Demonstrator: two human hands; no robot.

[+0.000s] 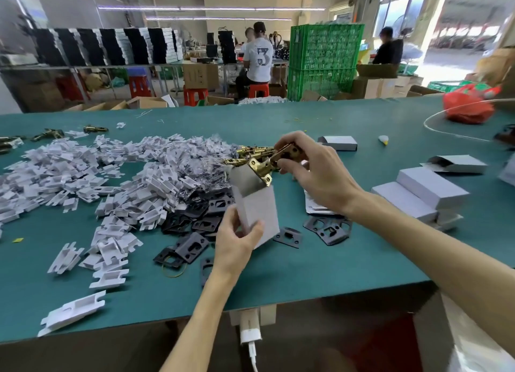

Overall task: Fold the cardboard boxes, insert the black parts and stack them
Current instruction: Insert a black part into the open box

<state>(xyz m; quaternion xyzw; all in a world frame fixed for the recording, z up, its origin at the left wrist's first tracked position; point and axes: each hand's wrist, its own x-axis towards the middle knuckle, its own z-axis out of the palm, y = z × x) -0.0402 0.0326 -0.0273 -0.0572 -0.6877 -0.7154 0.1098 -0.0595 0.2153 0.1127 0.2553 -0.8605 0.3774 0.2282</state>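
Your left hand point(237, 240) is gripping the open box point(255, 204) while your right hand point(312, 171) is feeding the brass hinge point(262, 168) in; next, probably closing the flap.

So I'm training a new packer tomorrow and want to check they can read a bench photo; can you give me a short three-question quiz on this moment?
1. True or false: the left hand holds the open white box above the green table.
2. What is the right hand putting into the box's open top?
A. a black plate
B. a brass-coloured hinge
C. a white insert
3. Fill in: the finished closed boxes are stacked to the person's ____ side.

Key:
1. True.
2. B, the brass-coloured hinge; the black plates lie loose on the table.
3. Right.
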